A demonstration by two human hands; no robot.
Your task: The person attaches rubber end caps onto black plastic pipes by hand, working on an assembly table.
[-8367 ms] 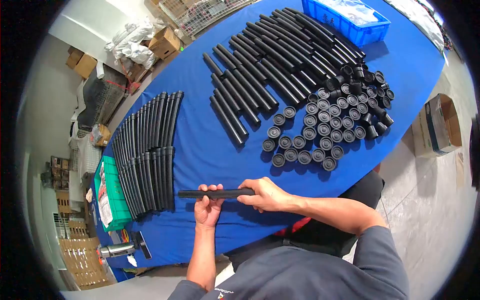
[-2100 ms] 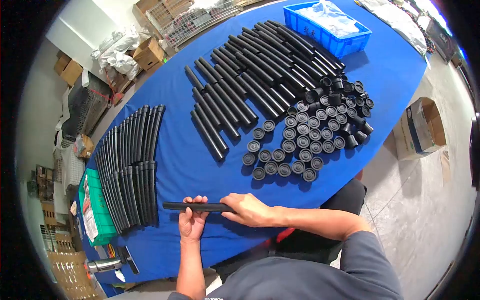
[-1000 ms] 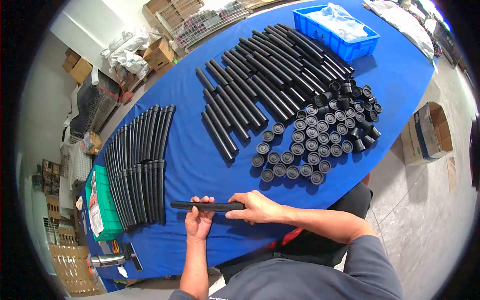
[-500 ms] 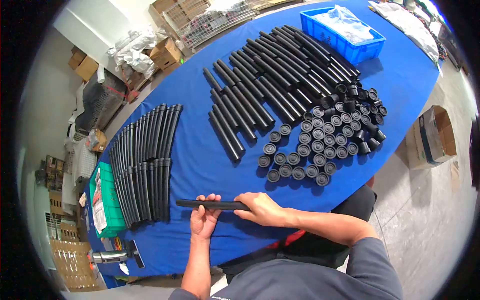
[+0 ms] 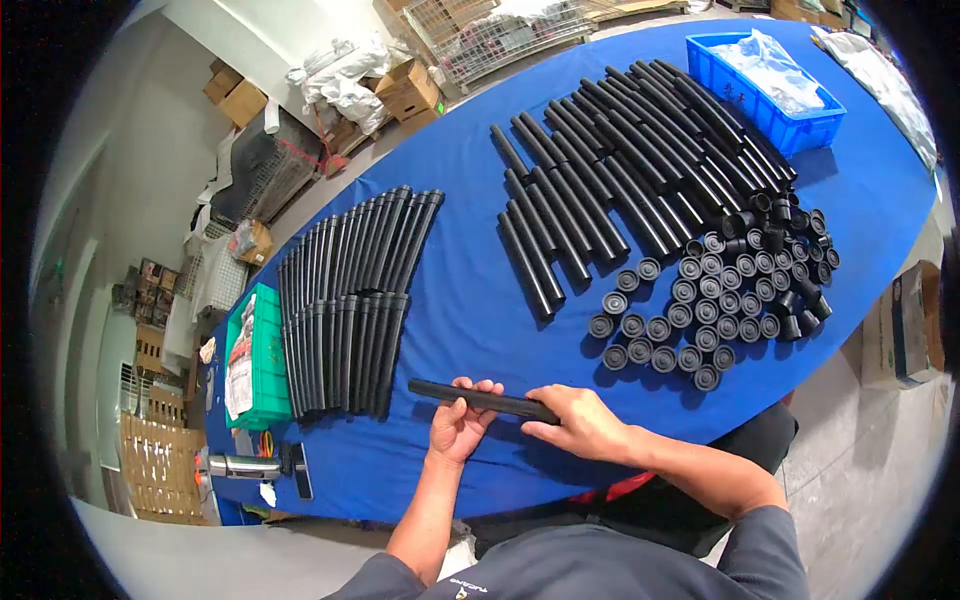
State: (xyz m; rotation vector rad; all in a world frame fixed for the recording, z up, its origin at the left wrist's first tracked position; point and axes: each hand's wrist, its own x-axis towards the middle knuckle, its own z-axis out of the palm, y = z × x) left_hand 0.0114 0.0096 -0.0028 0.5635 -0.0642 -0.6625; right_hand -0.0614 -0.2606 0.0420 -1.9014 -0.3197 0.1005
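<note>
Head view had swung left. The left hand (image 5: pixel 458 430) cradled a black tube (image 5: pixel 514 405), fingers curled; the right hand (image 5: pixel 583 423) gripped one end.

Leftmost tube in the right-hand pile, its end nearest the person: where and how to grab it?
Pinch the tube at mid-length, from above, fingers across its width. It's long, round and lying down, so the middle should balance best. Bare cloth leaves finger room on its left; the next tube lies close on its right, so that side looks tighter.
</note>
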